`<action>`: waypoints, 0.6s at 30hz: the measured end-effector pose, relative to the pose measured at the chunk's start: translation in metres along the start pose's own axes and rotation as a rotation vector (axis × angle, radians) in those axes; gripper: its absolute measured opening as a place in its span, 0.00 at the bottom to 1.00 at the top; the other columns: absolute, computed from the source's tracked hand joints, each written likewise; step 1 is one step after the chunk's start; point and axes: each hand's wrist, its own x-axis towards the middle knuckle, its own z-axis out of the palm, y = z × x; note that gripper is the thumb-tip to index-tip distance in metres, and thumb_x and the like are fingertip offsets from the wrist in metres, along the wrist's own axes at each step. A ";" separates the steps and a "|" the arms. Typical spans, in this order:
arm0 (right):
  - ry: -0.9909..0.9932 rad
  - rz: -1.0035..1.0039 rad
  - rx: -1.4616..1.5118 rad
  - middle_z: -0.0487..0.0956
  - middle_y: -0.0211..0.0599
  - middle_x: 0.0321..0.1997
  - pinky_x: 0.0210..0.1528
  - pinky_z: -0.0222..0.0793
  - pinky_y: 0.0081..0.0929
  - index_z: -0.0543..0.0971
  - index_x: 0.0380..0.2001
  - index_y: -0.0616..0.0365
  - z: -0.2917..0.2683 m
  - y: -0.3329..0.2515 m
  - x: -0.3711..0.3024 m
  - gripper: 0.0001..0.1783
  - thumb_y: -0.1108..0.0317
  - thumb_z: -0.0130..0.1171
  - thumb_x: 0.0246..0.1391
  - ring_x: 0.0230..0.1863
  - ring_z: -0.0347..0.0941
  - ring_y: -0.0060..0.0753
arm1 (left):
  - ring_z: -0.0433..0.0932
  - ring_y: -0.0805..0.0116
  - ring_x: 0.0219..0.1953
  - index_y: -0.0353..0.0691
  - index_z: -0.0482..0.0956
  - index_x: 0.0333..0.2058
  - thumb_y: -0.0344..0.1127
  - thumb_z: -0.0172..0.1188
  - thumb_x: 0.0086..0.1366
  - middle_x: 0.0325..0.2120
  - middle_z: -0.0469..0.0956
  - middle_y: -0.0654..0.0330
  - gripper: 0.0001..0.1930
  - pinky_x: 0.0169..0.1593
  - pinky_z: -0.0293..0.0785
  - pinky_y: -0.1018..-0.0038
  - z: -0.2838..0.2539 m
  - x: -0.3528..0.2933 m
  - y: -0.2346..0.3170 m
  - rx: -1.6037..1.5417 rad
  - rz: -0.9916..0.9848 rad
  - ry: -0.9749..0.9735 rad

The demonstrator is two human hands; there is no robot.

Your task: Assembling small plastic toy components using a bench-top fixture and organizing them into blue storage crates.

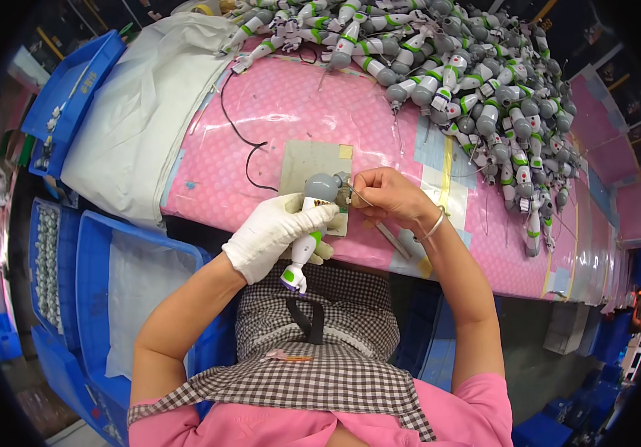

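Observation:
A toy arm [323,188], white with a grey rounded shoulder and green bands, is held in my left hand [268,237], which wears a white glove. Its small white-and-purple hand points down toward my lap. My bare right hand [391,195] is closed in a pinch beside the shoulder end, on what looks like a thin grey wire [360,197]. Fine detail at the fingertips is too small to make out. Beneath the shoulder lies a flat grey-green board [309,155] on the pink table.
A large heap of similar toy arms [484,104], several trailing wires, covers the table's far right. A black cable [250,145] crosses the pink surface [209,164]. A grey rod [393,240] lies near the front edge. White sheeting [134,97] and blue bins [89,261] are at left.

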 end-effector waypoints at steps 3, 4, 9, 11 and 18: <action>0.003 -0.024 -0.018 0.65 0.22 0.17 0.17 0.54 0.16 0.69 0.20 0.56 0.000 0.001 0.001 0.07 0.71 0.51 0.50 0.16 0.56 0.13 | 0.79 0.70 0.28 0.34 0.72 0.45 0.47 0.61 0.60 0.37 0.78 0.57 0.23 0.30 0.77 0.77 0.000 0.001 -0.003 -0.003 0.004 0.004; 0.019 -0.044 -0.069 0.66 0.23 0.17 0.17 0.56 0.16 0.69 0.20 0.56 0.002 0.000 -0.001 0.07 0.72 0.51 0.49 0.16 0.58 0.14 | 0.79 0.69 0.29 0.34 0.72 0.45 0.46 0.61 0.60 0.38 0.78 0.57 0.23 0.30 0.77 0.77 0.000 0.001 -0.003 -0.018 0.008 0.017; 0.068 -0.064 -0.137 0.68 0.24 0.18 0.19 0.64 0.17 0.70 0.20 0.57 0.003 -0.002 0.001 0.05 0.72 0.52 0.47 0.18 0.62 0.15 | 0.79 0.69 0.28 0.33 0.71 0.47 0.45 0.61 0.60 0.40 0.77 0.54 0.24 0.30 0.77 0.76 0.001 0.000 -0.002 0.000 0.022 0.025; 0.078 -0.063 -0.139 0.69 0.25 0.18 0.20 0.67 0.18 0.70 0.20 0.57 0.002 -0.001 0.003 0.05 0.71 0.52 0.47 0.17 0.63 0.16 | 0.79 0.69 0.28 0.33 0.70 0.47 0.45 0.61 0.60 0.40 0.77 0.54 0.24 0.30 0.77 0.75 0.001 0.001 -0.002 0.006 0.033 0.015; -0.047 -0.014 -0.192 0.70 0.27 0.16 0.19 0.65 0.18 0.72 0.16 0.59 -0.006 -0.016 0.012 0.07 0.72 0.51 0.45 0.17 0.64 0.17 | 0.79 0.68 0.27 0.32 0.69 0.48 0.47 0.59 0.61 0.41 0.77 0.54 0.25 0.29 0.77 0.75 0.001 0.001 -0.001 -0.003 -0.008 0.009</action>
